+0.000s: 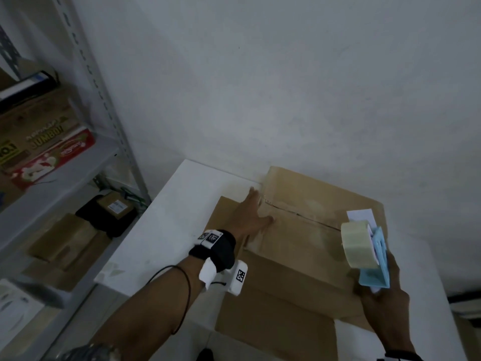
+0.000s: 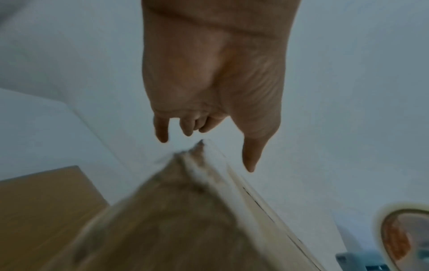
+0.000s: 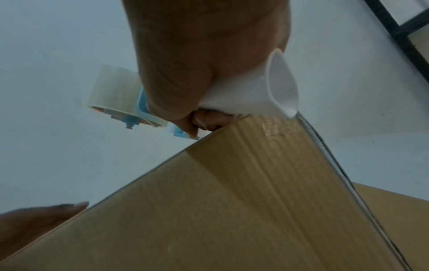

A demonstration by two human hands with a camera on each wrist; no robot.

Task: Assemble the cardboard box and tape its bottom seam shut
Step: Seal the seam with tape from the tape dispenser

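Observation:
A brown cardboard box (image 1: 299, 246) lies on the white table (image 1: 166, 230) with its closed flaps facing up; the seam (image 1: 302, 214) runs across the top and looks untaped. My left hand (image 1: 256, 204) rests flat on the box's far left end beside the seam, fingers straight. In the left wrist view the left hand (image 2: 209, 128) reaches past the blurred box corner (image 2: 185, 210). My right hand (image 1: 385, 282) grips a blue tape dispenser (image 1: 374, 256) with a clear tape roll (image 1: 356, 246) over the seam's right end. The right wrist view shows the right hand (image 3: 199, 117) wrapped round the dispenser's white handle (image 3: 262, 91).
A metal shelf rack (image 1: 78, 162) with printed cartons (image 1: 44, 147) and flat boxes stands to the left. The white wall (image 1: 286, 87) runs directly behind the table. The box's outer flaps (image 1: 273, 324) spread toward me over the table's front edge.

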